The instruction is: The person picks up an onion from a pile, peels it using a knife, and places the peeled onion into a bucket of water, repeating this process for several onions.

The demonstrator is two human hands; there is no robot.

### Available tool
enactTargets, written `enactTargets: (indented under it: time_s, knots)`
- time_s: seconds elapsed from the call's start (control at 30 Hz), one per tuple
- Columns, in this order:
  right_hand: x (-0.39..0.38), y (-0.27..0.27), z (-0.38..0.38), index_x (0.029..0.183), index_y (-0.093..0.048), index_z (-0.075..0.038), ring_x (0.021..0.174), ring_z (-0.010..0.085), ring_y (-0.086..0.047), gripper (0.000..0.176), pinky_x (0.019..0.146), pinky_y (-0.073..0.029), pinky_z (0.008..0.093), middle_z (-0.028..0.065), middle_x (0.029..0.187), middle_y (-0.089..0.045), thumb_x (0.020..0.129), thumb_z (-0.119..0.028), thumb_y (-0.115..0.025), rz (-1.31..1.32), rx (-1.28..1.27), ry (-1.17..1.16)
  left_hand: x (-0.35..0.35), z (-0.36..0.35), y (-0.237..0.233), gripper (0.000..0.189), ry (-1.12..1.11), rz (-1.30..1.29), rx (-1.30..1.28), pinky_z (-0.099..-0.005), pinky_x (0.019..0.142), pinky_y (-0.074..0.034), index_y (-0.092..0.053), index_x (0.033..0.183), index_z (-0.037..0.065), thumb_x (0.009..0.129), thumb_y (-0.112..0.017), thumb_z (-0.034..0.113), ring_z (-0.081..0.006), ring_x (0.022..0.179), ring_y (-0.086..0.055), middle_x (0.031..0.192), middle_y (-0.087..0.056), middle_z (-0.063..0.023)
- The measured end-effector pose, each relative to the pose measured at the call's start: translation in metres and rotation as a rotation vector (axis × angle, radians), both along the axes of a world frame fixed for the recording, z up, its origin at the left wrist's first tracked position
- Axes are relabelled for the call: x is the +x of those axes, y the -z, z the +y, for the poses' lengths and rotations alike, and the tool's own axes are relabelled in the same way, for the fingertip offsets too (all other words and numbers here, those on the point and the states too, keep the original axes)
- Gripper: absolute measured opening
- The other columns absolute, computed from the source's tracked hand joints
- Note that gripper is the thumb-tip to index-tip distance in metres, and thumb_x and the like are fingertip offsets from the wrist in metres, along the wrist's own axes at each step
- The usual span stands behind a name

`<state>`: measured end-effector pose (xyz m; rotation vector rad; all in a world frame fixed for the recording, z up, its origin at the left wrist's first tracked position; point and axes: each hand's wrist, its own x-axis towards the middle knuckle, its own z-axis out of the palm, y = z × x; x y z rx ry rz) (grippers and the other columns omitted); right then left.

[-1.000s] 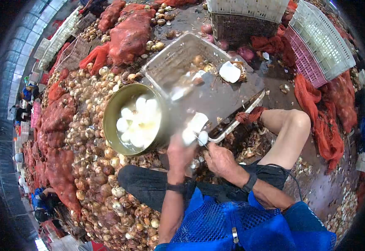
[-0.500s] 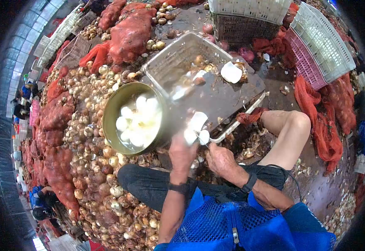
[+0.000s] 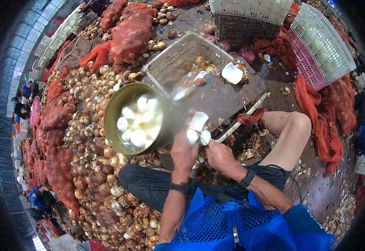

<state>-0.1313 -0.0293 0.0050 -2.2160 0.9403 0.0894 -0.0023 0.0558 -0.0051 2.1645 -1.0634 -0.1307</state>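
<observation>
In the head view my left hand [image 3: 183, 154] is closed around a white peeled onion [image 3: 192, 136] in front of my lap. My right hand [image 3: 222, 159] grips a small knife [image 3: 202, 139], its thin blade pointing up and left toward the onion. Another round white piece [image 3: 205, 137] lies right by the blade, and a curved white piece [image 3: 199, 121] rests just beyond. Left of my hands stands an olive bucket [image 3: 108, 109], where several peeled white onions [image 3: 138, 137] sit in cloudy liquid.
A dirty crate [image 3: 161, 58] with a flat board [image 3: 237, 98] lies ahead, carrying a white cut piece [image 3: 232, 73] and peels. Unpeeled onions [image 3: 90, 163] heap at left beside red mesh sacks [image 3: 132, 39]. Stacked crates [image 3: 320, 44] stand at right.
My left hand has shifted slightly and looks less blurred. The peeled onions in the bucket have moved a little. My right hand stays nearly where it was.
</observation>
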Motion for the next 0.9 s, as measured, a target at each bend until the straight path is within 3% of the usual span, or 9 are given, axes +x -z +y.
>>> enactTargets:
  time_s: [0.13, 0.23, 0.37, 0.53, 0.57, 0.6, 0.67, 0.83, 0.9]
  knots:
    - [-0.001, 0.016, -0.015, 0.091, -0.057, 0.005, 0.079, 0.0452, -0.065, 0.02, 0.07, -0.052, 0.0524, 0.028, 0.077, -0.064, 0.085, -0.013, -0.054, -0.05, 0.076, -0.027, 0.0, 0.0, -0.004, 0.055, 0.016, 0.007, 0.006, -0.0412, 0.078, -0.054, -0.055, 0.125, 0.007, 0.077, -0.077, 0.023, -0.0333, 0.095, -0.064, 0.104, -0.062, -0.0175]
    - [0.001, 0.0, -0.035, 0.087, -0.059, 0.01, 0.082, 0.0417, -0.066, 0.034, 0.071, -0.052, 0.0493, 0.0286, 0.081, -0.064, 0.087, -0.024, -0.056, -0.111, 0.375, -0.091, 0.003, 0.001, -0.004, 0.055, 0.027, 0.026, -0.018, -0.0408, 0.078, -0.054, -0.055, 0.126, 0.008, 0.078, -0.077, 0.024, -0.0325, 0.095, -0.064, 0.106, -0.062, -0.017]
    - [0.0, 0.002, -0.033, 0.088, -0.06, 0.01, 0.077, 0.0385, -0.067, 0.037, 0.068, -0.052, 0.0469, 0.0275, 0.079, -0.064, 0.088, -0.027, -0.055, -0.162, 0.317, -0.101, 0.005, 0.003, -0.003, 0.051, 0.016, 0.045, -0.048, -0.0391, 0.079, -0.054, -0.058, 0.122, 0.008, 0.077, -0.078, 0.024, -0.0323, 0.095, -0.064, 0.106, -0.063, -0.0158]
    - [0.003, -0.011, -0.041, 0.094, -0.062, 0.006, 0.072, 0.0346, -0.066, 0.037, 0.065, -0.052, 0.0424, 0.0233, 0.075, -0.064, 0.09, -0.029, -0.052, -0.084, 0.554, -0.006, 0.009, 0.007, -0.004, 0.051, 0.026, 0.083, -0.075, -0.0377, 0.08, -0.054, -0.06, 0.12, 0.006, 0.076, -0.08, 0.024, -0.0308, 0.095, -0.065, 0.107, -0.065, -0.0159]
    - [0.002, -0.024, -0.043, 0.094, -0.063, 0.005, 0.073, 0.0366, -0.066, 0.037, 0.067, -0.052, 0.0437, 0.0239, 0.076, -0.065, 0.089, -0.03, -0.053, -0.029, 0.613, 0.144, 0.008, 0.009, -0.007, 0.051, -0.011, 0.162, -0.097, -0.0367, 0.08, -0.054, -0.06, 0.119, 0.005, 0.076, -0.08, 0.024, -0.028, 0.095, -0.065, 0.107, -0.066, -0.0154]
    - [-0.006, 0.024, -0.053, 0.094, -0.063, 0.005, 0.072, 0.0392, -0.066, 0.037, 0.066, -0.053, 0.0451, 0.0261, 0.075, -0.065, 0.088, -0.03, -0.054, -0.087, 0.325, -0.027, 0.008, 0.01, -0.009, 0.052, -0.049, 0.24, -0.12, -0.0358, 0.081, -0.054, -0.06, 0.119, 0.003, 0.076, -0.08, 0.023, -0.0253, 0.096, -0.066, 0.108, -0.067, -0.0149]
    - [-0.016, 0.031, -0.051, 0.089, -0.061, 0.006, 0.07, 0.0418, -0.065, 0.034, 0.064, -0.052, 0.0462, 0.0274, 0.074, -0.064, 0.087, -0.027, -0.057, -0.122, 0.134, -0.023, 0.01, 0.012, -0.01, 0.051, -0.069, 0.325, -0.159, -0.0346, 0.082, -0.054, -0.06, 0.118, 0.001, 0.076, -0.08, 0.021, -0.0229, 0.096, -0.065, 0.107, -0.067, -0.0141]
    - [-0.015, 0.004, -0.036, 0.087, -0.052, 0.004, 0.069, 0.0422, -0.064, 0.029, 0.064, -0.052, 0.0482, 0.0248, 0.068, -0.061, 0.088, -0.024, -0.06, -0.198, 0.084, 0.015, 0.004, 0.005, -0.015, 0.049, -0.2, 0.698, -0.296, -0.0309, 0.082, -0.053, -0.06, 0.117, -0.002, 0.074, -0.079, 0.012, -0.0183, 0.095, -0.064, 0.106, -0.067, -0.012]
    - [-0.011, 0.001, -0.025, 0.089, -0.049, 0.001, 0.066, 0.0405, -0.064, 0.026, 0.059, -0.052, 0.0477, 0.0218, 0.065, -0.059, 0.089, -0.022, -0.059, -0.213, 0.045, -0.065, 0.005, 0.005, -0.014, 0.048, -0.225, 0.697, -0.286, -0.0306, 0.082, -0.053, -0.061, 0.117, -0.002, 0.074, -0.079, 0.011, -0.0176, 0.094, -0.064, 0.106, -0.067, -0.0118]
